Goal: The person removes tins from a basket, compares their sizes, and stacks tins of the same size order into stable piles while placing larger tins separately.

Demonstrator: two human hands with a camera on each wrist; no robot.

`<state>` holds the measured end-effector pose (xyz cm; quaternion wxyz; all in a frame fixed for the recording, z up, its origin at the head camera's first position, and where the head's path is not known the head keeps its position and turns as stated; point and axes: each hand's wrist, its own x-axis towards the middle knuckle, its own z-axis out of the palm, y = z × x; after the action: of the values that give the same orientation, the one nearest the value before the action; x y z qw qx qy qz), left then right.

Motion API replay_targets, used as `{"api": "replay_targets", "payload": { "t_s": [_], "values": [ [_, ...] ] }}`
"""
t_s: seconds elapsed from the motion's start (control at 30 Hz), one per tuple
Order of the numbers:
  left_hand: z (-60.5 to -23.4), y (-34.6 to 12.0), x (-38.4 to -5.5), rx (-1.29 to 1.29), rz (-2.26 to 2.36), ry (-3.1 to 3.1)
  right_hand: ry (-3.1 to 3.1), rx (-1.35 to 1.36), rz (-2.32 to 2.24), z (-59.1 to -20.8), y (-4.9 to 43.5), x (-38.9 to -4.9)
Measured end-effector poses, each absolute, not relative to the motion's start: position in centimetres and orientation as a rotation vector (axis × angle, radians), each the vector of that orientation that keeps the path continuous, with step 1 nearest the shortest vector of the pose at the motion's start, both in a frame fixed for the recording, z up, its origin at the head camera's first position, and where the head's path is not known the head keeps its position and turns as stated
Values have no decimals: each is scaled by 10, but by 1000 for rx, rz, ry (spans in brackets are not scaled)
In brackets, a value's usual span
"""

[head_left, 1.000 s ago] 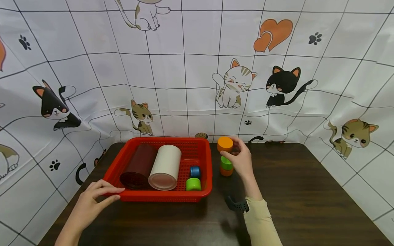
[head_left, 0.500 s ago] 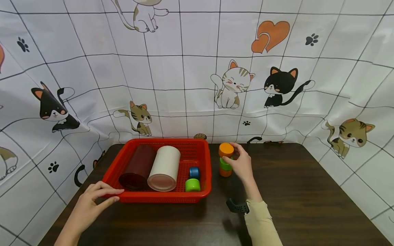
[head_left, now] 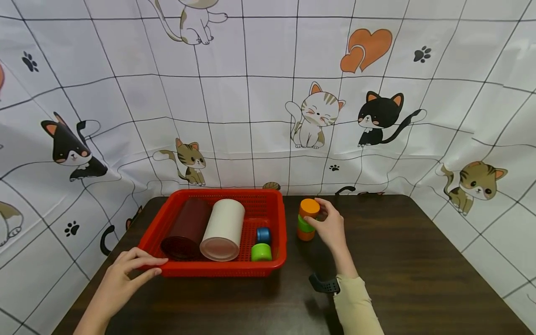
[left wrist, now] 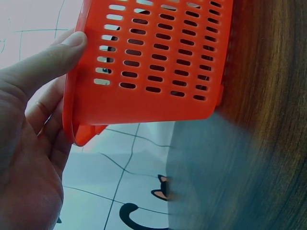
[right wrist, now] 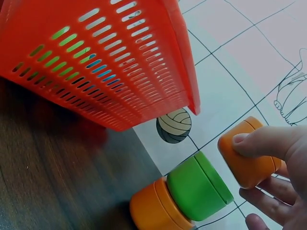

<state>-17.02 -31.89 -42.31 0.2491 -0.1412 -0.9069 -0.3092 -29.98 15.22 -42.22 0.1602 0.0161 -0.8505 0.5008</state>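
My right hand (head_left: 333, 231) holds an orange round lidded jar (right wrist: 244, 155) between thumb and fingers, to the right of the basket. Below it a green jar (right wrist: 199, 187) stands on another orange jar (right wrist: 156, 208); in the right wrist view a narrow gap shows between the held jar and the green one. At its front left corner, a red perforated plastic basket (head_left: 217, 268) has its rim pinched by my left hand (head_left: 119, 281). The left wrist view shows the thumb on the outer side of the rim, with the other fingers partly hidden behind it.
Inside the basket lie a dark brown cylinder (head_left: 190, 228) and a white canister (head_left: 224, 223). Beside them are a small blue jar (head_left: 263, 235) and a light green jar (head_left: 261, 252). The dark wooden table (head_left: 402, 270) ends at a cat-print curtain (head_left: 268, 102) behind and at both sides.
My right hand has lowered the orange jar until it is close over the green jar of the stack. The left hand stays on the basket rim.
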Motion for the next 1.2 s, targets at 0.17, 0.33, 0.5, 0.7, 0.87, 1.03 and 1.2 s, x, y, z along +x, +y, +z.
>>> {"api": "replay_targets", "payload": {
  "t_s": [0.17, 0.33, 0.5, 0.7, 0.87, 1.03, 1.2],
  "values": [
    [-423, -318, -170, -391, -843, -2450, -2446, 62, 1413, -418, 152, -300],
    [-423, -318, -170, -390, -840, -2445, -2457, 77, 1410, -417, 153, -300],
    [-423, -317, -170, -377, -838, -2456, -2487, 61, 1392, -419, 154, -301],
    [-422, -316, -169, -366, -836, -2474, -2513, 44, 1392, -423, 155, -302],
    [-423, -316, -169, -368, -834, -2483, -2516, 41, 1410, -425, 155, -301],
    [-424, -315, -170, -384, -835, -2473, -2515, 57, 1404, -425, 157, -301],
    [-425, -316, -170, -400, -834, -2455, -2512, 85, 1414, -426, 159, -303]
  ]
}}
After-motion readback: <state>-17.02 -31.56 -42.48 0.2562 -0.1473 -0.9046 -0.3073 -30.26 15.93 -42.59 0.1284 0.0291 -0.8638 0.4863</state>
